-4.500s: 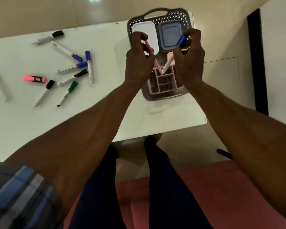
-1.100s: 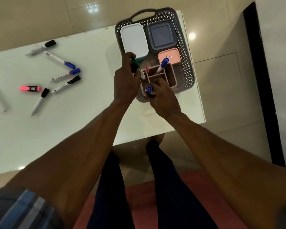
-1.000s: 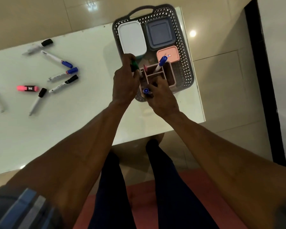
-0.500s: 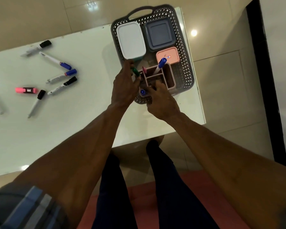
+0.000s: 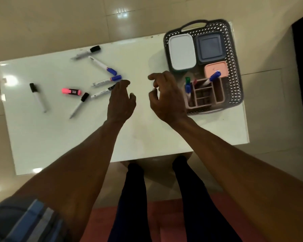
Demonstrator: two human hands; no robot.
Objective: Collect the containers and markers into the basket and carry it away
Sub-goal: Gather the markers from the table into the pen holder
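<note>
From the head camera, both bare hands hang above the white table (image 5: 147, 137), and neither holds anything. The left hand (image 5: 121, 100) has its fingers loosely spread and relaxed, reaching toward the loose markers. The right hand (image 5: 166, 98) has its fingers loosely curled around nothing, just left of the basket.

Immediately right of the right hand stands the dark grey perforated basket (image 5: 234, 67), at the table's far right corner, its handle on the far side. Inside it, the pink divided organizer (image 5: 219, 96) sits nearest that hand; a green-capped marker (image 5: 187, 80) and a blue-capped marker (image 5: 187, 89) stand in its left compartments, and another blue-capped marker (image 5: 214, 76) leans in a farther one. A small reddish tip shows beside the green cap, possibly a fourth marker, though the view is too blurred to tell. Beyond the organizer lie a white-lidded container (image 5: 182, 51), a dark grey-lidded container (image 5: 210, 48) and a small pink-lidded container (image 5: 216, 70).

Just beyond and left of the left hand's fingertips lies a black-capped marker (image 5: 101, 92), its cap partly hidden by the fingers. Farther left of that hand are two blue-capped markers (image 5: 106, 81) (image 5: 102, 65), a black-capped marker (image 5: 79, 104), a pink highlighter (image 5: 71, 91), and a black-capped marker (image 5: 37, 96) well apart. Another black-capped marker (image 5: 87, 52) lies farthest from the hand.
</note>
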